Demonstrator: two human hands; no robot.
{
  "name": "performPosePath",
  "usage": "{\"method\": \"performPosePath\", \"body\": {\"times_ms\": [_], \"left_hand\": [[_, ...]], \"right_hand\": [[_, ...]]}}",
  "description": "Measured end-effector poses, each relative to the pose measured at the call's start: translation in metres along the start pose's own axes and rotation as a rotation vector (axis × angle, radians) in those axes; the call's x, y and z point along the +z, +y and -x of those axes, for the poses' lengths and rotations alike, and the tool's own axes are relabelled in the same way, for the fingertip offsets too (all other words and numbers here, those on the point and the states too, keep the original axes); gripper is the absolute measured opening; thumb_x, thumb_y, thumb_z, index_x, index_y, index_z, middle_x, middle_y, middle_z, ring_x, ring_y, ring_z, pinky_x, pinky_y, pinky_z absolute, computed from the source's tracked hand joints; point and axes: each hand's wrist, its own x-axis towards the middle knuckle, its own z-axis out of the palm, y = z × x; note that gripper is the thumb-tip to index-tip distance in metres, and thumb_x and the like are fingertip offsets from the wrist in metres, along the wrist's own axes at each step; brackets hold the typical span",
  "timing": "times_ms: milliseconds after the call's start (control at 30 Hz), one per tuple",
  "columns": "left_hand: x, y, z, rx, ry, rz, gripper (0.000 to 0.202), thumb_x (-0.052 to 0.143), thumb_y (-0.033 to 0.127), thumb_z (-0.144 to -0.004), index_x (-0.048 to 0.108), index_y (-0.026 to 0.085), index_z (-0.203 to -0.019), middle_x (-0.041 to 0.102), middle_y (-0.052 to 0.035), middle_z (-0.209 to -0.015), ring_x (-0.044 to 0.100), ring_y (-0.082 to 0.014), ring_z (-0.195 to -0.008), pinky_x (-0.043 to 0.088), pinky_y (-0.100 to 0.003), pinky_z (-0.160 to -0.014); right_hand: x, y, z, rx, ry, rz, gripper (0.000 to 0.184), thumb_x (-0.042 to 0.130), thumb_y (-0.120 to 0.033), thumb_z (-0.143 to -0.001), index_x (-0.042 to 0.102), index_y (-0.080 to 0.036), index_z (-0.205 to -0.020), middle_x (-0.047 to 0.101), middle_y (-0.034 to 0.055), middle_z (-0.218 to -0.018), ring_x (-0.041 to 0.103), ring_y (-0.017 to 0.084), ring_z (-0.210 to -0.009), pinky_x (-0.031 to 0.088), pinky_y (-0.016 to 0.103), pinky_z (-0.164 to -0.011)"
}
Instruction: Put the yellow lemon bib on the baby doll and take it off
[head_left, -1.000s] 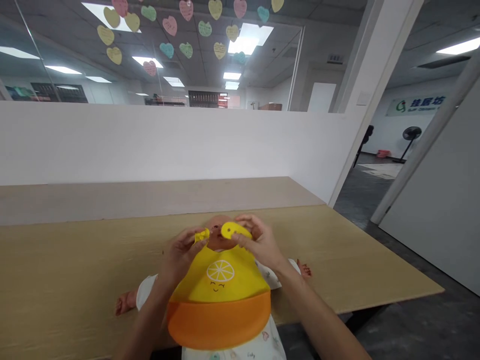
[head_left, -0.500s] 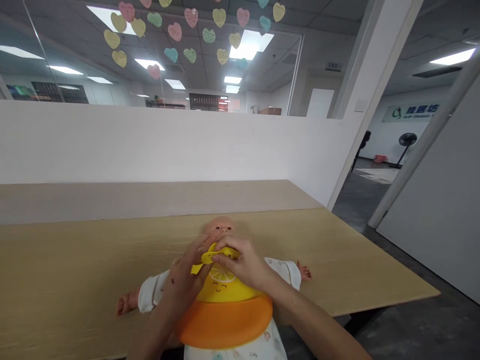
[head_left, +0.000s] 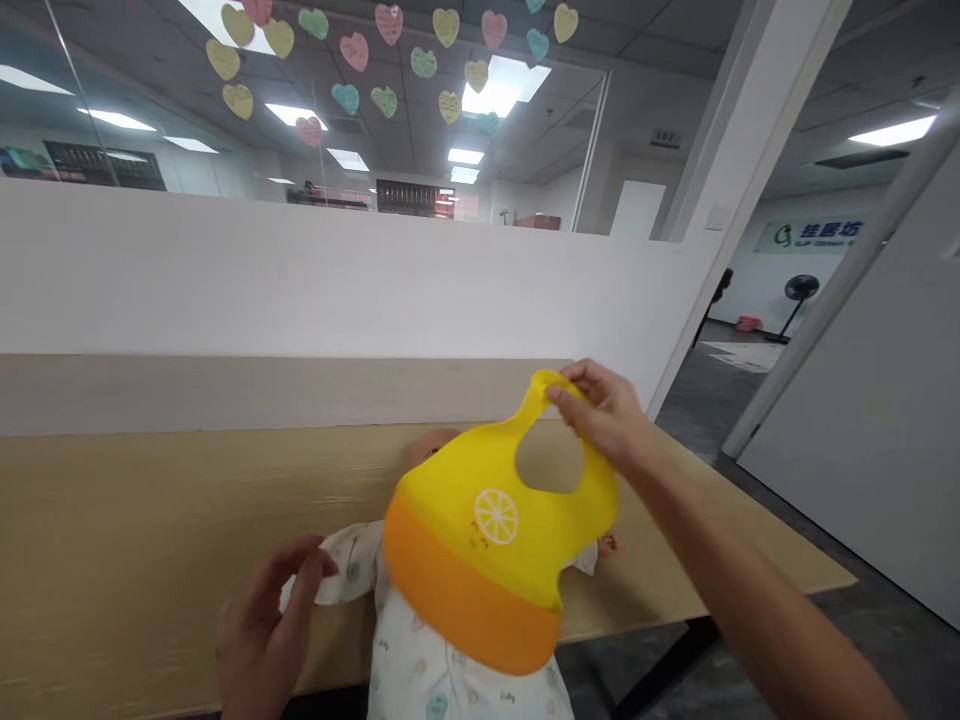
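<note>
A baby doll (head_left: 417, 640) lies on its back on the wooden table, dressed in a white printed outfit. A yellow and orange silicone bib (head_left: 457, 530) with a lemon-slice print hangs above the doll's chest and hides most of its face. My right hand (head_left: 601, 412) pinches the bib's neck strap at the top. My left hand (head_left: 268, 625) is apart from the bib, its fingers spread and nearest the doll's sleeve (head_left: 346, 563), holding nothing.
The light wooden table (head_left: 150, 510) runs across the view, backed by a beige ledge (head_left: 225, 392) and a white partition (head_left: 300, 280). Past the table's right edge lies a dark floor (head_left: 675, 680), with a white panel (head_left: 847, 400) further right.
The bib has come up off the doll, its neck strap now undone and lifted up and right by my right hand. My left hand has let go and moved down-left.
</note>
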Motion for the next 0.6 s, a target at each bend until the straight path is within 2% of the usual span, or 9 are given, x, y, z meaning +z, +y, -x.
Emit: {"method": "performPosePath", "body": {"times_ms": [67,100,167,267,367,433,600], "left_hand": [[0.002,-0.013,0.001,-0.042,-0.115,-0.027,0.033,0.054,0.056,-0.071,0.064,0.025,-0.076,0.062,0.0003,-0.054,0.061,-0.0199,-0.054,0.05,-0.029,-0.054],[0.005,-0.017,0.002,-0.054,-0.196,-0.036,0.031,0.055,0.054,-0.069,0.064,0.024,-0.072,0.062,0.0006,-0.052,0.059,-0.0189,-0.05,0.048,-0.028,-0.051],[0.012,-0.021,0.004,-0.055,-0.356,-0.07,0.027,0.054,0.048,-0.068,0.066,0.024,-0.07,0.066,-0.0002,-0.057,0.06,-0.0188,-0.051,0.048,-0.028,-0.052],[0.02,-0.022,0.01,-0.02,-0.507,-0.183,0.023,0.051,0.04,-0.069,0.068,0.026,-0.072,0.069,0.0002,-0.063,0.064,-0.0197,-0.06,0.05,-0.027,-0.059],[0.02,-0.025,0.015,0.03,-0.548,-0.313,0.025,0.047,0.035,-0.073,0.07,0.027,-0.078,0.068,0.0018,-0.061,0.064,-0.0184,-0.061,0.049,-0.026,-0.063],[0.02,-0.028,0.016,0.053,-0.557,-0.386,0.026,0.047,0.035,-0.074,0.071,0.028,-0.081,0.07,0.002,-0.065,0.066,-0.0181,-0.067,0.048,-0.024,-0.066],[0.022,-0.029,0.014,0.001,-0.617,-0.559,0.032,0.044,0.034,-0.076,0.073,0.028,-0.086,0.074,0.0015,-0.077,0.067,-0.021,-0.08,0.046,-0.027,-0.071]], "right_hand": [[-0.025,-0.011,-0.013,0.008,0.056,0.014,0.034,0.076,-0.041,-0.061,0.053,-0.019,-0.073,0.054,-0.0036,-0.056,0.039,0.005,-0.04,0.027,0.018,-0.036],[-0.036,-0.017,-0.018,0.018,0.085,0.021,0.034,0.077,-0.039,-0.06,0.053,-0.019,-0.072,0.052,-0.0043,-0.052,0.037,0.004,-0.038,0.024,0.018,-0.035],[-0.055,-0.027,-0.027,0.042,0.137,0.029,0.034,0.08,-0.034,-0.057,0.053,-0.019,-0.07,0.048,-0.0052,-0.046,0.034,0.004,-0.035,0.019,0.019,-0.034],[-0.074,-0.04,-0.038,0.084,0.192,0.046,0.035,0.082,-0.028,-0.054,0.052,-0.02,-0.069,0.045,-0.006,-0.043,0.033,0.004,-0.034,0.018,0.019,-0.035],[-0.08,-0.044,-0.05,0.101,0.244,0.108,0.034,0.082,-0.024,-0.055,0.052,-0.018,-0.069,0.047,-0.0059,-0.045,0.035,0.003,-0.036,0.021,0.018,-0.035],[-0.079,-0.038,-0.06,0.09,0.276,0.146,0.032,0.08,-0.021,-0.057,0.051,-0.017,-0.07,0.049,-0.0056,-0.047,0.036,0.003,-0.036,0.022,0.017,-0.035],[-0.074,0.002,-0.097,0.115,0.382,0.159,0.02,0.07,-0.011,-0.066,0.051,-0.017,-0.071,0.048,-0.0067,-0.045,0.036,0.003,-0.036,0.026,0.015,-0.035]]}}
